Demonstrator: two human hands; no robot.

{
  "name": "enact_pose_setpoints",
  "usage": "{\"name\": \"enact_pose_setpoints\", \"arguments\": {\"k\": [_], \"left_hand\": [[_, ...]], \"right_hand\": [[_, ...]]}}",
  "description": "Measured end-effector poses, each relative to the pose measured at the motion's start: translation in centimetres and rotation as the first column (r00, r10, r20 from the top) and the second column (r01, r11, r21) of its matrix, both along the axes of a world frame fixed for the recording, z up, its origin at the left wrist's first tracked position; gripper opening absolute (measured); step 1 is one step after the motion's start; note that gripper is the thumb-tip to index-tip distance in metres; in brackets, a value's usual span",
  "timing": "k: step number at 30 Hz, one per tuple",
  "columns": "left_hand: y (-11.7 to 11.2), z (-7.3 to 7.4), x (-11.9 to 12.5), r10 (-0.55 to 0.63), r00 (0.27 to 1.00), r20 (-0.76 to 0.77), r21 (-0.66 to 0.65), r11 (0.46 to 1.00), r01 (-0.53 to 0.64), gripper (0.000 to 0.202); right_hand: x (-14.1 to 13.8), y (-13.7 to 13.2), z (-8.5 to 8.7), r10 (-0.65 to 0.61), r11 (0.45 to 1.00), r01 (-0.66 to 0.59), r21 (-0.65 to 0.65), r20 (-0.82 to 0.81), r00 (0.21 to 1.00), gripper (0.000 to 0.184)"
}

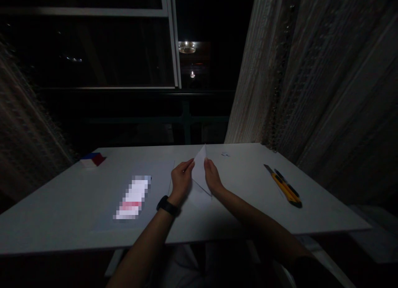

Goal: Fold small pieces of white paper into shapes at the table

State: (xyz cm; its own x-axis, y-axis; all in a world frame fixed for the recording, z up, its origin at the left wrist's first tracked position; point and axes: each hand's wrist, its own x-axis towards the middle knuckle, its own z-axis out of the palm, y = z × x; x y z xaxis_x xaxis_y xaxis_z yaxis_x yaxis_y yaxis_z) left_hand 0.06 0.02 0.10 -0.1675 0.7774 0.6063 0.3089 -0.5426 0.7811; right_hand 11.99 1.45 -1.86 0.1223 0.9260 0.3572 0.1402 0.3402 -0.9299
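A folded white sheet of paper [200, 167] stands tilted above the white table [62, 205], its pointed tip up near the far side. My left hand [181, 179], with a black watch on the wrist, pinches the paper's left edge. My right hand [212, 176] grips its right edge, fingers closed on it. Both hands meet at the middle of the table. More white paper lies flat under them.
A yellow utility knife [284, 188] and a dark pen [287, 183] lie at the right. A red, blue and white block [92, 159] sits at the far left corner. A blurred-out card [133, 197] lies left of my hands. Curtains hang on both sides; a dark window is behind.
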Motion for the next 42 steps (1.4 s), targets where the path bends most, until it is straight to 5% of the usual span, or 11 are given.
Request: {"name": "enact_pose_setpoints", "arguments": {"k": [6, 16, 22, 28, 35, 42], "left_hand": [[-0.1, -0.1, 0.0, 0.043, 0.993, -0.111, 0.133, 0.991, -0.028, 0.023], [-0.2, 0.3, 0.1, -0.003, 1.000, -0.004, 0.080, 0.997, 0.004, 0.024], [-0.5, 0.5, -0.1, -0.003, 0.999, -0.054, 0.119, 0.993, 0.010, 0.024], [-0.7, 0.7, -0.2, 0.051, 0.996, -0.074, 0.157, 0.987, -0.039, 0.024], [-0.7, 0.6, -0.3, 0.191, 0.974, -0.126, 0.240, 0.958, -0.157, 0.025], [-0.8, 0.6, -0.3, 0.200, 0.978, -0.065, 0.255, 0.950, -0.178, 0.025]], "right_hand": [[-0.1, -0.3, 0.4, -0.006, 0.999, 0.008, 0.042, -0.042, 0.999, 0.038], [0.1, -0.5, 1.3, 0.034, 0.998, -0.031, 0.060, -0.038, 0.999, 0.037], [0.4, 0.3, 4.8, 0.251, 0.968, -0.244, 0.058, -0.215, 0.944, 0.046], [1.5, 2.0, 8.8, 0.333, 0.933, -0.352, -0.071, -0.198, 0.922, 0.037], [2.1, 2.8, 10.1, 0.479, 0.863, -0.496, -0.102, -0.152, 0.865, 0.030], [2.0, 2.8, 11.5, 0.530, 0.832, -0.539, -0.129, -0.102, 0.842, 0.028]]}}
